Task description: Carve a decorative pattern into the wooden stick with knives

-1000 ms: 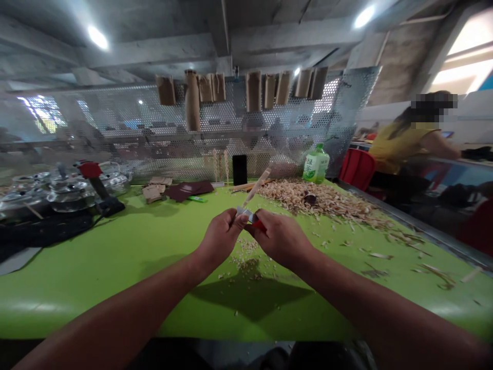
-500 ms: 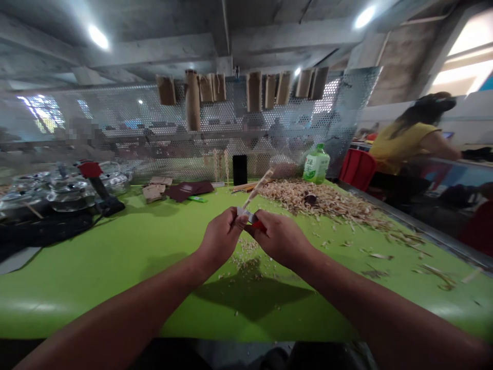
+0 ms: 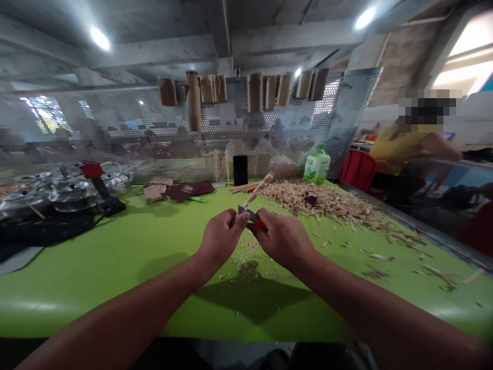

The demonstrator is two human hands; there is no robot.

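Note:
In the middle of the head view, my left hand (image 3: 220, 232) is closed round the lower end of a pale carved wooden stick (image 3: 260, 188), which slants up and to the right. My right hand (image 3: 284, 235) grips the red handle of a knife (image 3: 250, 214). Its short grey blade lies against the stick, close to my left thumb. Both hands are held just above the green table, nearly touching. The lower end of the stick is hidden in my left fingers. Small wood chips (image 3: 248, 257) lie scattered below my hands.
A heap of wood shavings (image 3: 327, 200) covers the back right, beside a green tea bottle (image 3: 317, 164). A black phone (image 3: 241, 170) leans at the back. Brown sandpaper (image 3: 190, 190) and metal kettles (image 3: 73, 191) are to the left. A person in yellow (image 3: 400, 144) sits at right.
The knife blade has turned slightly and now looks darker against the stick. My hands have hardly moved.

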